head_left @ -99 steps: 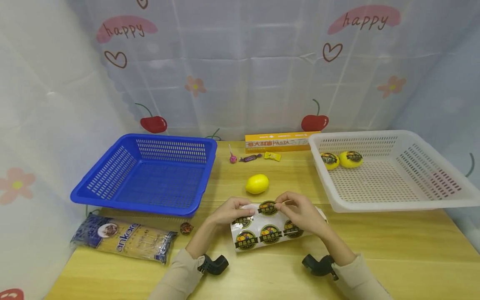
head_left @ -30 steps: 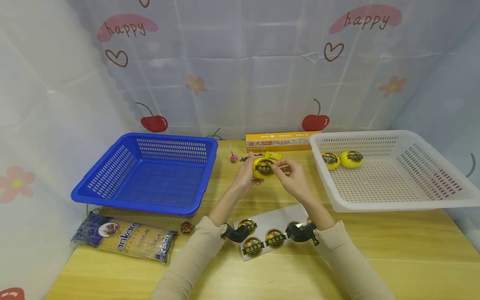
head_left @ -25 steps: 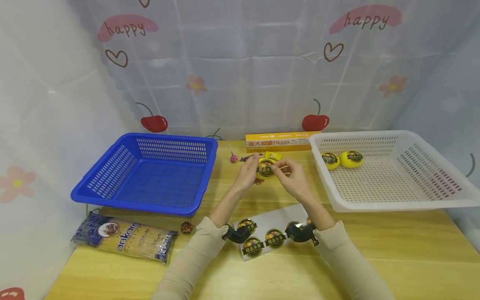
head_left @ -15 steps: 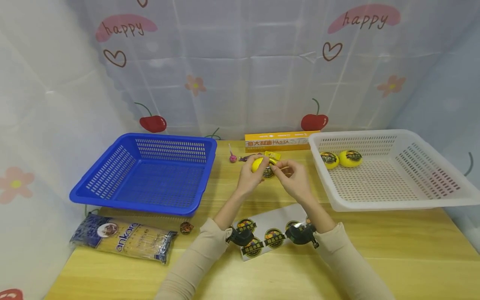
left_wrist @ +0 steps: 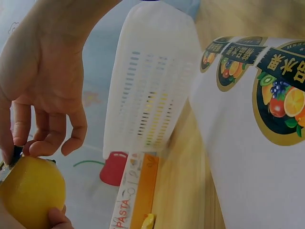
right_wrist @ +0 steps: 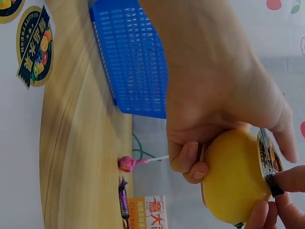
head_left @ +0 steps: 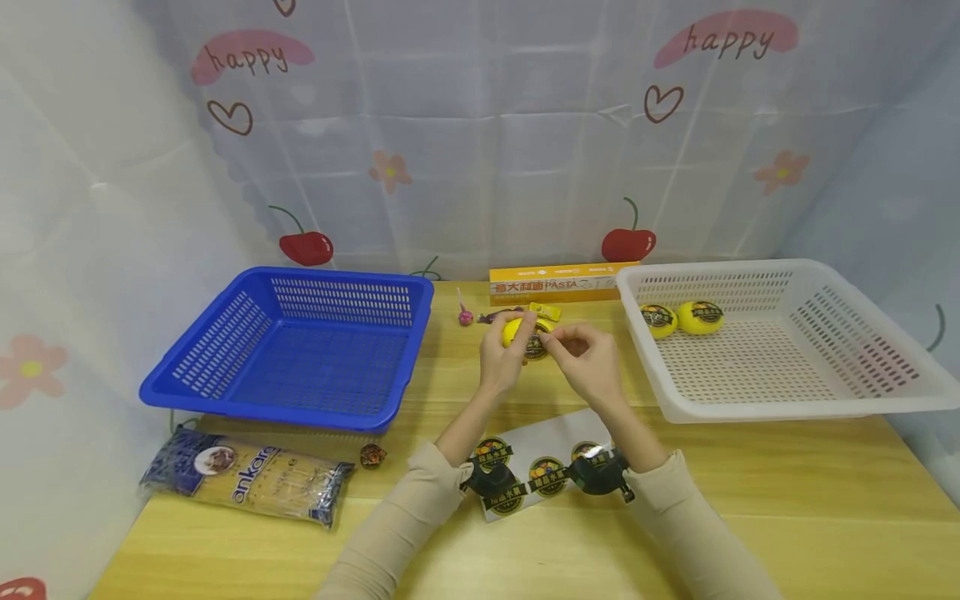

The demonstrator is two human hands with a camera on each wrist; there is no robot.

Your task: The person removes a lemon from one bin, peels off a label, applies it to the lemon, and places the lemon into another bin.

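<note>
My left hand grips a yellow lemon, raised over the table, its fingers wrapped round the fruit. A round black-and-gold fruit sticker lies against the side of the lemon, partly lifted at one edge in the right wrist view. The thumb and forefinger of my right hand pinch the dark end of that sticker. Beneath both wrists, the white sticker sheet lies on the table with several matching stickers on it. In the left wrist view the lemon hides most of the sticker.
A white basket at right holds two stickered lemons; a blue basket stands at left. Bagged pasta and a small dark wrapped piece lie before it. Behind are a pasta box, a lollipop and candies.
Both hands have left the sticker sheet, and the lemon has been lifted off the table with a sticker against it. Lately my left hand has turned the lemon, swinging the sticker rightward.
</note>
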